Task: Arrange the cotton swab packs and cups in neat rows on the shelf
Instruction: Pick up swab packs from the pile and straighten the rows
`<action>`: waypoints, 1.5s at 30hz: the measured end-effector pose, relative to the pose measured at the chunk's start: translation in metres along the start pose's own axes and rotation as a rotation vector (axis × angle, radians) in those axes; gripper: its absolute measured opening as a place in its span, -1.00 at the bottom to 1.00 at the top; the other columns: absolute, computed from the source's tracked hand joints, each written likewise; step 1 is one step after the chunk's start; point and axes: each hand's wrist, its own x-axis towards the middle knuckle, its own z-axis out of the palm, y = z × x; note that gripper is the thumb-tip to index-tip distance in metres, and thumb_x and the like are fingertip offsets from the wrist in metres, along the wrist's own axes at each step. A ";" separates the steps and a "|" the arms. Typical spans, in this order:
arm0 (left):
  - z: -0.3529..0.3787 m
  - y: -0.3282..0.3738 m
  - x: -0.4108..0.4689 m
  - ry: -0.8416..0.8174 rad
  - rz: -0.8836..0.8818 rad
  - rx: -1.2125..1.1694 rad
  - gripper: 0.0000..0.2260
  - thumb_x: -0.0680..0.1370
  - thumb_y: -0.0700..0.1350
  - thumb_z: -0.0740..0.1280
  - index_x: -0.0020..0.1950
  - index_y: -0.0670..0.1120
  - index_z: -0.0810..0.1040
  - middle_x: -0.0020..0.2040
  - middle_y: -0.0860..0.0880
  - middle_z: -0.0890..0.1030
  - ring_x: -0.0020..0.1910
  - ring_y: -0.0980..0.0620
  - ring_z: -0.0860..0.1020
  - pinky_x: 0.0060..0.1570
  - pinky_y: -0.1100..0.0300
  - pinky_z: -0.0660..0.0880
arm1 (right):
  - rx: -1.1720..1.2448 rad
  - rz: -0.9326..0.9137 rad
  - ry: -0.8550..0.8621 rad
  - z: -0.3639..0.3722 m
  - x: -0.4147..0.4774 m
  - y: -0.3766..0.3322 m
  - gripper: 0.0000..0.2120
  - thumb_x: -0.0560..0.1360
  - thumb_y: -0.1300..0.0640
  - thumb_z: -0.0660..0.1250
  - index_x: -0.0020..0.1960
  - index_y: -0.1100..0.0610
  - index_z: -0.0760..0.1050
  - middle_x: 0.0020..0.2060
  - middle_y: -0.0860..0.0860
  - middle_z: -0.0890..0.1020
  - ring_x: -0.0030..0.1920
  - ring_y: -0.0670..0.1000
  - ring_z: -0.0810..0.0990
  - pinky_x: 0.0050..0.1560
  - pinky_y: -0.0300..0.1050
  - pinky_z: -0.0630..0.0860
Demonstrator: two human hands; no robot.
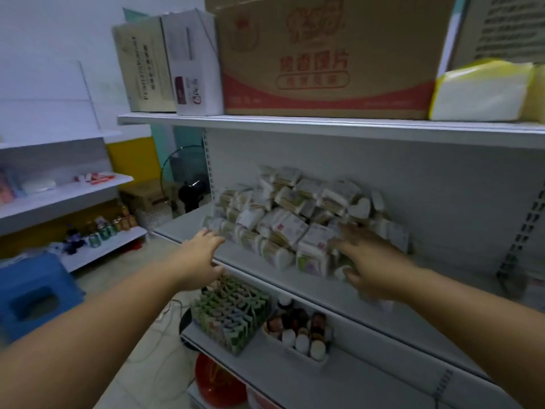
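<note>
Your left hand [203, 255] hovers spread and empty; your right hand [371, 261], blurred, meets the cotton swab packs [283, 214] heaped mid-frame, grip unclear. The packs look light, crinkly and slippery: pinch their flat sides.

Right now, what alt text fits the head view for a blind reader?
A left hand and right hand reach toward a jumbled pile of cotton swab packs on a white shelf. The left is open, the right blurred. A cardboard box sits above.
</note>
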 end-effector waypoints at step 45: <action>0.020 -0.180 0.444 0.048 0.147 -0.814 -0.59 0.41 0.08 0.47 0.13 -0.10 0.51 0.04 -0.13 0.61 -0.09 -0.11 0.61 -0.03 0.01 0.58 | -0.105 1.141 0.008 0.008 0.339 -0.035 -0.17 0.45 -0.45 -0.08 0.50 0.09 0.19 0.52 0.15 0.09 0.50 0.21 0.01 0.45 0.25 -0.17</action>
